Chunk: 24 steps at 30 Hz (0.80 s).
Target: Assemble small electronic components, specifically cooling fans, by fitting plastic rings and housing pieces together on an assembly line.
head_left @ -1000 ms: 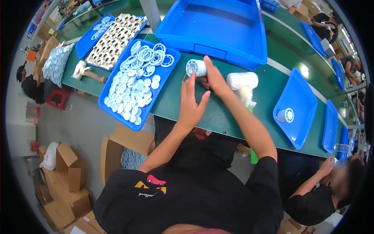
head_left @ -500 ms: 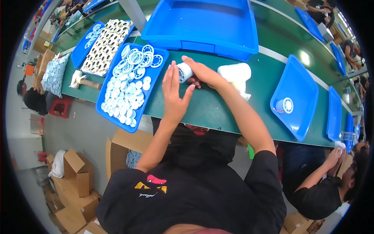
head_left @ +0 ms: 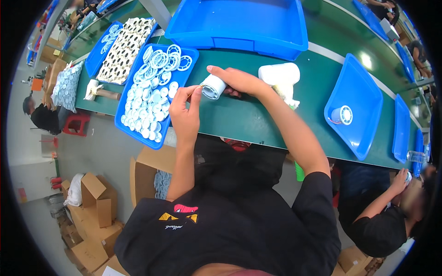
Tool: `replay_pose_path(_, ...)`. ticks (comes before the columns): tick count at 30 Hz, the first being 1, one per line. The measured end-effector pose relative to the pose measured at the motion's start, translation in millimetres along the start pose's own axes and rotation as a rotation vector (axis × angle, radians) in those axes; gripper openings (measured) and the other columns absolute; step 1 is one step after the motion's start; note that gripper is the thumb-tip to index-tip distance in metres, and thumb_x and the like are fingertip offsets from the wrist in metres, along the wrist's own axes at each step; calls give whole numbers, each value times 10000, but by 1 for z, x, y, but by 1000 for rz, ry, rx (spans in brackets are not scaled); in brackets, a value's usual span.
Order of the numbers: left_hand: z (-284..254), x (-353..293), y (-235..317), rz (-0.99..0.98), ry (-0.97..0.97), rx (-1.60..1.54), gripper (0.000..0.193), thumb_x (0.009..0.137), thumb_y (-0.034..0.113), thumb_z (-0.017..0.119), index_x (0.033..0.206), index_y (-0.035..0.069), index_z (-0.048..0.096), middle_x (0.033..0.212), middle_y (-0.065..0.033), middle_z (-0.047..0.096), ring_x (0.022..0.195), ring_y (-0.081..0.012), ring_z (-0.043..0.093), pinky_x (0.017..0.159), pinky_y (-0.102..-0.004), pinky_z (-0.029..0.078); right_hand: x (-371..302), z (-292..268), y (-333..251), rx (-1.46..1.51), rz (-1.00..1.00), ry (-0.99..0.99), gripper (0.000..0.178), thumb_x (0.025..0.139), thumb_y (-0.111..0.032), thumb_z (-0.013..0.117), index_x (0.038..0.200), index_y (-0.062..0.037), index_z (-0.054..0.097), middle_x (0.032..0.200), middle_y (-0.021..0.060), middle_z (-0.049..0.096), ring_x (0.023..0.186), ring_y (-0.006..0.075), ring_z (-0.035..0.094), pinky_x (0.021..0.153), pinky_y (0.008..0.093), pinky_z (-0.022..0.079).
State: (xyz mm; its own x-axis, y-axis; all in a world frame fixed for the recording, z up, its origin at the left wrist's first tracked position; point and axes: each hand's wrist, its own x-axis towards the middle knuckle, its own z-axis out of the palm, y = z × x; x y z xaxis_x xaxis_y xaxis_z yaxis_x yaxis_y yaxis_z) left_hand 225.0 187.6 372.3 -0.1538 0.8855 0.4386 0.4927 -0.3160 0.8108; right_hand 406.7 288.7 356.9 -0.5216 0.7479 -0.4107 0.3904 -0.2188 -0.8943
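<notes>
A white plastic cylinder [head_left: 213,86] lies tilted above the green bench, its recessed end facing left. My right hand [head_left: 240,82] is wrapped round its right side, fingers underneath. At the cylinder's left rim my left hand [head_left: 185,110] pinches thumb and forefinger together; what they grip there is too small to make out. Just left of that hand is a blue tray [head_left: 161,141] holding white discs [head_left: 145,110] and spoked rings [head_left: 159,60]. Right of my right hand, another white cylinder [head_left: 280,73] lies beside a yellowish-white bundle [head_left: 285,93].
A large blue bin [head_left: 235,42] stands at the back. On the right, a blue tray [head_left: 359,133] holds one white cylinder with a spoked end [head_left: 342,115]. At left are a mallet [head_left: 108,94] and a perforated cream tray [head_left: 125,50]. A co-worker [head_left: 382,225] sits at right.
My left hand has gone from flat and open beside the cylinder to a pinch at its rim. The cylinder's recessed end has turned more toward me.
</notes>
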Motion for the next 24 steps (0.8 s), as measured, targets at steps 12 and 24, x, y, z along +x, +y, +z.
replay_pose_path(12, 17, 20, -34, -401, -214, -559, 174, 1000, 165, 686, 1038, -4, 703, 960, -6, 679, 855, -52, 568, 757, -215, 443, -13, -3, -4, -37, 73, -134, 657, 955, -752, 435, 719, -160, 596, 565, -65, 444, 457, 37, 375, 423, 217, 271)
replay_pose_path(24, 50, -5, -44, -208, -58, -428, 109, 991, 42, 628, 1082, -20, 625, 1028, -38, 658, 920, -104, 618, 831, -262, 498, -6, -1, 14, 530, 9, -337, 657, 1018, -667, 440, 866, -54, 622, 640, 17, 570, 383, 24, 383, 308, 171, 290)
